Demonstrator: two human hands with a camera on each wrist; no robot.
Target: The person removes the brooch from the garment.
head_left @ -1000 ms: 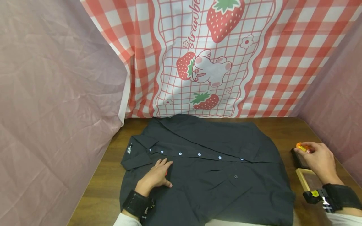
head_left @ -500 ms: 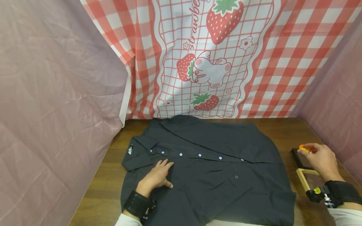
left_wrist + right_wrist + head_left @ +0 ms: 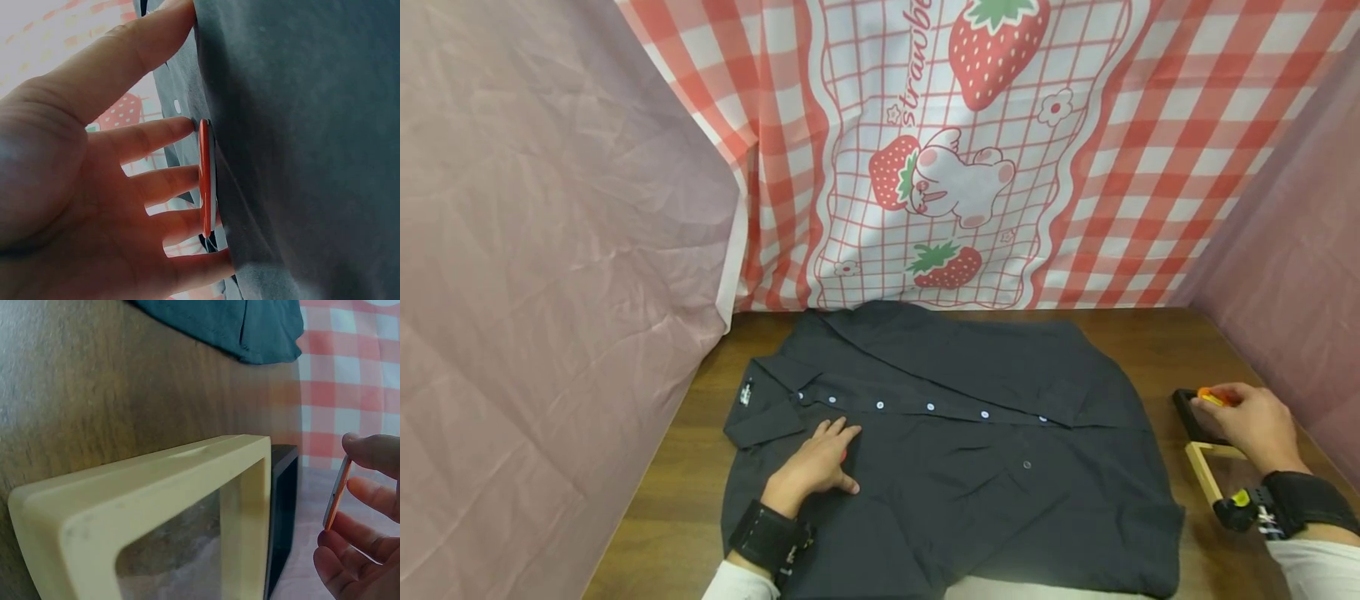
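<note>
A dark button-up shirt (image 3: 970, 517) lies spread on the table, its collar to the left. My left hand (image 3: 812, 467) rests on it below the collar, fingers extended and spread. Between that hand and the cloth is a flat disc-like piece with a red face and pale back, perhaps a badge (image 3: 204, 181); the left wrist view shows it edge-on beside the fingers. At the far right, my right hand (image 3: 1262, 429) pinches a thin orange badge-like disc (image 3: 337, 494) between thumb and fingers, above a black open frame (image 3: 1186, 417). The fingers cover part of the disc.
A beige frame with a clear panel (image 3: 169, 494) adjoins the black one, under my right wrist. A red checked strawberry cloth (image 3: 925, 283) hangs behind the wooden table (image 3: 662, 467). Pinkish drapes (image 3: 587, 333) flank both sides.
My right hand, still pinching the orange disc, has shifted slightly right and toward me. The left hand and the shirt stay in place.
</note>
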